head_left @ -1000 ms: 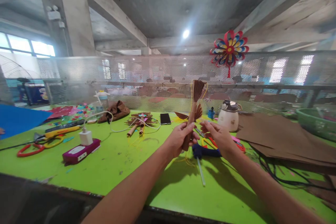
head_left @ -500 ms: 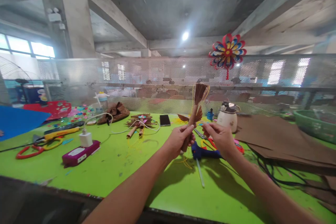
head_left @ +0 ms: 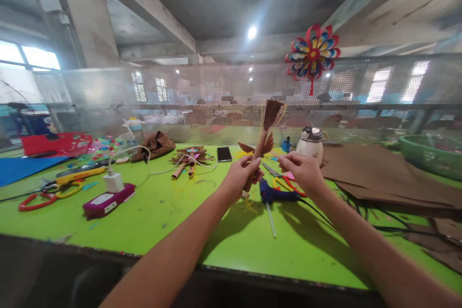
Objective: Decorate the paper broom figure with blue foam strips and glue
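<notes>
My left hand is closed round the stem of a brown rolled-paper craft with a fringed top and fan-shaped leaves, held upright above the green table. Thin yellow strands hang from it. My right hand sits just to the right, its fingers pinched together near the stem; what they pinch is too small to make out. Below the hands lie a blue glue gun with a glue stick and red-handled scissors.
Brown paper sheets cover the right side, with black cables and a green basin. A white pot, phone, finished brown craft, power bank with charger and scissors lie about. A mesh screen stands behind.
The view has dipped and shifted slightly, so the table items sit higher and more to the left. Both hands stay on the craft, the right one pinching slightly higher than before.
</notes>
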A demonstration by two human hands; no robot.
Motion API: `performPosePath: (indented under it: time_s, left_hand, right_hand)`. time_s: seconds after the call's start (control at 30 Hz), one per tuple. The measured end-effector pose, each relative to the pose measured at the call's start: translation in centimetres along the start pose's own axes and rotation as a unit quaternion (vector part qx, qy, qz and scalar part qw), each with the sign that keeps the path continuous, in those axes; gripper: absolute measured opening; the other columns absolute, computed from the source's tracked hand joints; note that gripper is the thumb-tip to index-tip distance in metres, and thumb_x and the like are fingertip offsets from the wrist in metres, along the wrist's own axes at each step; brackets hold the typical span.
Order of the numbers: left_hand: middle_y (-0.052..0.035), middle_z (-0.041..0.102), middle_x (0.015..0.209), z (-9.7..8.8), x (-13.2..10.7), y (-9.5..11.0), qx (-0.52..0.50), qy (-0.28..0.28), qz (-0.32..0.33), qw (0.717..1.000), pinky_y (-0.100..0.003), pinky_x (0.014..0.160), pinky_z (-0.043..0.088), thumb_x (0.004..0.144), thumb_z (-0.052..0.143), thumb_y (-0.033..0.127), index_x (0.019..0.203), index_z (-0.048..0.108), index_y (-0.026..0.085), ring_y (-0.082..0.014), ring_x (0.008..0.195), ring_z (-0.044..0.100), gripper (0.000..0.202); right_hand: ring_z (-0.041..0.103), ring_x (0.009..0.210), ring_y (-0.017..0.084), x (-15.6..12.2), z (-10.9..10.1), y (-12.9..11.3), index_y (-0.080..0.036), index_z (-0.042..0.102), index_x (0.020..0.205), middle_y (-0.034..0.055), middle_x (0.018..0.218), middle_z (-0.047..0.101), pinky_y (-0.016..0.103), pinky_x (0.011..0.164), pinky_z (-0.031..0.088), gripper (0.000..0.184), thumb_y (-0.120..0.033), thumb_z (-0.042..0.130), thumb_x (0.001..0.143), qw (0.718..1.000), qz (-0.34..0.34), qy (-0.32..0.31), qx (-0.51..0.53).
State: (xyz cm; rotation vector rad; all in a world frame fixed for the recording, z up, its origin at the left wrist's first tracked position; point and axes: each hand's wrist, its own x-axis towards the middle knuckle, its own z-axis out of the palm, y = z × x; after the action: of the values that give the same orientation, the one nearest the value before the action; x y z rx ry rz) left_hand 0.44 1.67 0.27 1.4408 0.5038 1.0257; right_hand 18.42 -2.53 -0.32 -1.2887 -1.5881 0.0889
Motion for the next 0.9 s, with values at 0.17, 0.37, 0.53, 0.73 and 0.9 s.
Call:
performPosePath:
  time_s: [0.17, 0.37, 0.53, 0.73, 0.9]
  left_hand:
    - [-0.0001, 0.058, 0.059, -0.6, 0.5, 0.1, -0.029, 0.047, -0.014, 0.998, -0.021, 0.047, 0.038, 0.071, 0.066, 0.038, 0.083, 0.052, 0.015, -0.009, 0.048, 0.053, 0.029]
    - [-0.0017, 0.059, 0.061, -1.0, 0.7, -0.2, -0.056, 0.068, -0.036, 0.995, -0.02, 0.048, 0.038, 0.074, 0.063, 0.036, 0.084, 0.057, 0.012, -0.0083, 0.051, 0.054, 0.026]
    - [-0.0028, 0.059, 0.062, -1.2, 0.6, -0.1, -0.093, 0.061, -0.029, 0.993, -0.018, 0.046, 0.036, 0.076, 0.062, 0.037, 0.088, 0.059, 0.009, -0.0071, 0.051, 0.052, 0.03]
    - [-0.0034, 0.058, 0.062, -2.0, 0.6, 1.1, -0.16, 0.049, -0.04, 0.985, -0.013, 0.04, 0.033, 0.082, 0.055, 0.036, 0.091, 0.056, 0.009, -0.0046, 0.047, 0.048, 0.029]
    - [-0.0028, 0.055, 0.059, -2.1, 0.3, 2.0, -0.198, 0.037, -0.071, 0.977, -0.011, 0.038, 0.03, 0.085, 0.048, 0.04, 0.092, 0.056, 0.009, -0.0038, 0.044, 0.046, 0.033]
  right_hand:
    - [0.058, 0.078, 0.021, -0.2, -0.7, 1.0, -0.019, 0.07, 0.075, 0.006, 0.081, 0.069, 0.03, 0.071, 0.042, 0.015, -0.021, 0.066, 0.06, 0.973, -0.022, -0.201, -0.112]
    - [0.056, 0.074, 0.022, -1.7, 0.9, 2.2, -0.017, 0.064, 0.067, 0.0093, 0.078, 0.064, 0.029, 0.064, 0.036, 0.019, -0.007, 0.06, 0.052, 0.921, -0.018, -0.3, -0.247]
    - [0.055, 0.081, 0.022, -1.5, 1.3, 2.0, -0.018, 0.062, 0.081, 0.0092, 0.089, 0.061, 0.03, 0.067, 0.036, 0.024, -0.01, 0.055, 0.059, 0.91, -0.031, -0.302, -0.282]
    - [0.056, 0.077, 0.021, 0.6, -2.2, 1.2, -0.019, 0.062, 0.093, 0.0052, 0.085, 0.063, 0.031, 0.067, 0.04, 0.03, -0.017, 0.056, 0.064, 0.973, 0.017, -0.229, -0.019]
    - [0.043, 0.048, 0.013, -0.1, -3.1, -0.9, -0.018, 0.063, 0.087, 0.0012, 0.058, 0.054, 0.027, 0.044, 0.029, 0.024, -0.04, 0.057, 0.076, 0.93, 0.109, -0.159, 0.314]
